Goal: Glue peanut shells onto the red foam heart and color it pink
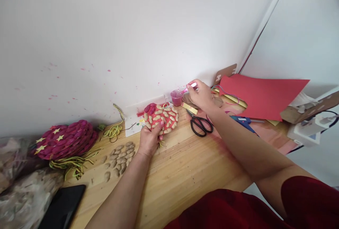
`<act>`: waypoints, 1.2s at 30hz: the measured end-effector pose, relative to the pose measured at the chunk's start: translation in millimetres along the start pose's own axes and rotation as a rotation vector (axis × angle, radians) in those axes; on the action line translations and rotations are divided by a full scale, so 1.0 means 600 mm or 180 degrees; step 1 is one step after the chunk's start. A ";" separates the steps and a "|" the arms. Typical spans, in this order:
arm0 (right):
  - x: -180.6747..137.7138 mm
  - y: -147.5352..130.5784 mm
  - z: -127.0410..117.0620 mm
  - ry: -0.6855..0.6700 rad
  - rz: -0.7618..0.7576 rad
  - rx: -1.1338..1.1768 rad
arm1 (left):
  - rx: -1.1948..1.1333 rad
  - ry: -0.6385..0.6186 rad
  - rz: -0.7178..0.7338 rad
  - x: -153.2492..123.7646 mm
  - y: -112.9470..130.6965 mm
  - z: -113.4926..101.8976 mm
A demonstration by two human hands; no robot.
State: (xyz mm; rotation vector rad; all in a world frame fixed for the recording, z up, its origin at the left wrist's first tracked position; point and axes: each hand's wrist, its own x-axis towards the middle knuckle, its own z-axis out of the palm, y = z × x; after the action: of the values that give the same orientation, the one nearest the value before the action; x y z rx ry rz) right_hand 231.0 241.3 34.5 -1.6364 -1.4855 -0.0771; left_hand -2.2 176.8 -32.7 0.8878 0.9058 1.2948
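My left hand (150,138) is closed on the near edge of a round red disc (162,119) covered with peanuts in their shells, thumb on top. A magenta painted cluster sits at the disc's upper left. My right hand (199,94) pinches the white handle of a small brush (184,90), whose pink end is at the rim of a clear cup of pink paint (176,98). Black-handled scissors (201,123) lie below the right hand. Loose peanuts (120,156) are spread on the table left of my left hand.
At left are stacked magenta peanut discs (71,139) with gold stars, yellow-green cords (114,130), plastic bags (31,197) and a black phone-like slab (63,206). Red paper (262,93), a blue glue gun (242,121) and a white power strip (304,133) are at right. The wall has pink splatters.
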 end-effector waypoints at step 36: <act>-0.026 -0.038 -0.024 0.0177 0.0019 0.0986 | 0.0256 -0.0243 0.0217 0.007 -0.011 -0.009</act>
State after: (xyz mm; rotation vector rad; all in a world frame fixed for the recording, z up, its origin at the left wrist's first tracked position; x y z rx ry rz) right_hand 215.5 217.4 46.9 -1.3780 -1.3741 0.1057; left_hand -4.0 180.5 -41.2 1.0319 0.8789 1.2810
